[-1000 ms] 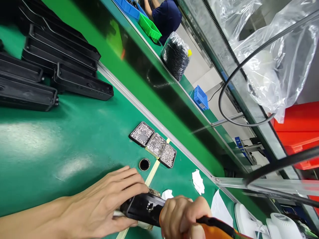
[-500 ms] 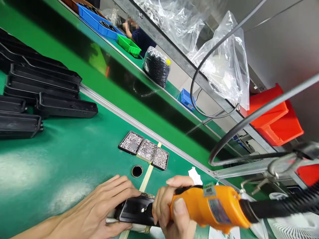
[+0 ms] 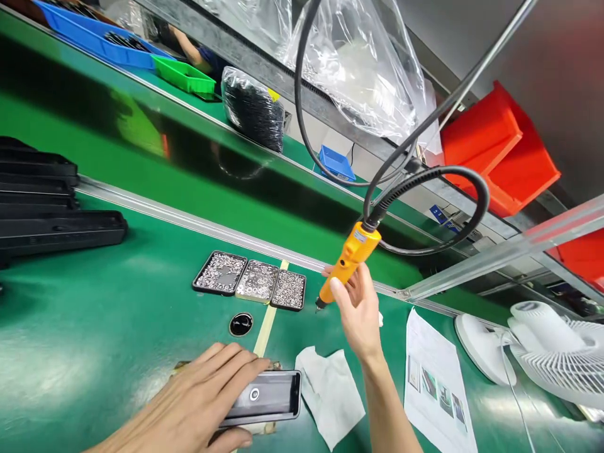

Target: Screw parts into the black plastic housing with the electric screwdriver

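Observation:
My left hand (image 3: 212, 390) lies over a black rectangular housing (image 3: 283, 396), fingers across its far side and thumb along its near side. A small round metal piece (image 3: 255, 394) shows on the floor of the housing. My right hand (image 3: 361, 308) is wrapped round an orange electric screwdriver (image 3: 352, 255), raised beyond the housing, its tip pointing down to the left and apart from it. Near that tip stand a tray of small metal parts (image 3: 289, 290), a tray of washers (image 3: 257, 280) and another tray of metal parts (image 3: 221, 272).
A small round dish of dark liquid (image 3: 241, 324) sits nearer than the trays. White cloth (image 3: 330, 396), a printed sheet (image 3: 436, 384) and a white fan (image 3: 561, 352) lie to the right. Black housings (image 3: 61, 226) are stacked at left. The screwdriver's cable (image 3: 481, 195) loops above.
My right hand has lifted the screwdriver off the housing and moved it up and away toward the trays. The housing's inside now shows. My left hand stays on it. The view has shifted.

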The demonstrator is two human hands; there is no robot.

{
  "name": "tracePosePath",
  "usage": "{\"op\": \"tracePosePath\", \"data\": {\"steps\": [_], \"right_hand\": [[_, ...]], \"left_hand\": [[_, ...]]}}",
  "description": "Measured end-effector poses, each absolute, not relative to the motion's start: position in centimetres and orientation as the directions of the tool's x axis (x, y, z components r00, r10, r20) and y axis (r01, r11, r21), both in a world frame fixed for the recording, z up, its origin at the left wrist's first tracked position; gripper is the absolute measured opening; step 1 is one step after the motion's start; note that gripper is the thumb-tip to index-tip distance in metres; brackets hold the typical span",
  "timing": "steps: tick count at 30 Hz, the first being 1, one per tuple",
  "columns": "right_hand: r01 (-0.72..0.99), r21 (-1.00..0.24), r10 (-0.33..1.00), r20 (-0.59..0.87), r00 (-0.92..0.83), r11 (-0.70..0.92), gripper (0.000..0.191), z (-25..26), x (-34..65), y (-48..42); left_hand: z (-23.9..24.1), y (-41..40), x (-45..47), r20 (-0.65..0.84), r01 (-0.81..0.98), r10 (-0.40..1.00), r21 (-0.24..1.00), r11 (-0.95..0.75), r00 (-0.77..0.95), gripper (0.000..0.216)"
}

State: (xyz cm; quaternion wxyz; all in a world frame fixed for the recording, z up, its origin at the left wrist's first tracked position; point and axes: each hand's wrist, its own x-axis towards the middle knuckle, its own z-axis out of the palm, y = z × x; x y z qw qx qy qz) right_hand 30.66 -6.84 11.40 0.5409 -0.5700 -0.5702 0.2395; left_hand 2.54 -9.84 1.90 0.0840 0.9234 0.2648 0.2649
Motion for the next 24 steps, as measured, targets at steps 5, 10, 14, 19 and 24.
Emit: {"op": "tracePosePath", "data": {"steps": [5, 10, 14, 19, 24], "right_hand": [[0.83, -0.557, 0.936, 0.272, 0.224, -0.037, 0.046, 8.3, 33.9, -14.1], [0.943, -0.317, 0.97, 0.185, 0.161, -0.096, 0.039, 2.9, 35.3, -20.9], [0.973, -0.229, 0.951, 0.296, 0.083, -0.013, 0.038, -1.0, 35.0, -22.7], [0.928, -0.369, 0.882, 0.454, 0.122, 0.061, 0.022, -2.6, 34.5, -22.1], [0.784, -0.612, 0.859, 0.455, 0.237, 0.108, 0.025, 0.9, 32.4, -20.0]], "left_hand": [[1.6, -9.9, 2.9, 0.413, 0.477, 0.522, 0.214, -0.852, 0.746, 0.079], [3.0, -9.6, 3.1, 0.421, 0.442, 0.57, 0.366, -0.819, 0.706, 0.067], [4.4, -9.4, 3.8, 0.476, 0.338, 0.609, 0.537, -0.772, 0.634, 0.06], [3.7, -9.3, 3.7, 0.475, 0.282, 0.638, 0.621, -0.731, 0.606, 0.069], [5.0, -9.2, 3.8, -0.138, 0.101, 0.896, 0.989, 0.105, 0.423, 0.07]]}}
